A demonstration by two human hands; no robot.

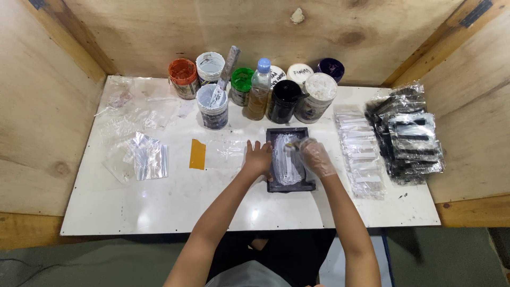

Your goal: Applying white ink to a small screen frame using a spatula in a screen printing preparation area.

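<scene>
White counter [159,207] sits boxed in by plywood walls [37,106] on left, back and right; only the near edge is open. Front strip of the counter is bare, widest free room left of centre. Back edge is crowded by a cluster of paint jars [249,87], with a clear bottle [259,87] in among them. Right edge: stack of dark packets [409,141], with a row of clear packets [361,154] just beside it. Left side: loose clear plastic bags [141,154], well apart from the hands. Dark rectangular frame [289,159] lies flat at centre, with white smears on its face. Left hand [258,158] is bare, fingers spread flat, pressing the frame's left edge. Right hand [314,157] wears a clear glove, curled over the frame's right side; can't tell what it grips. Small yellow card [197,154] lies left of the left hand, not touching it.
</scene>
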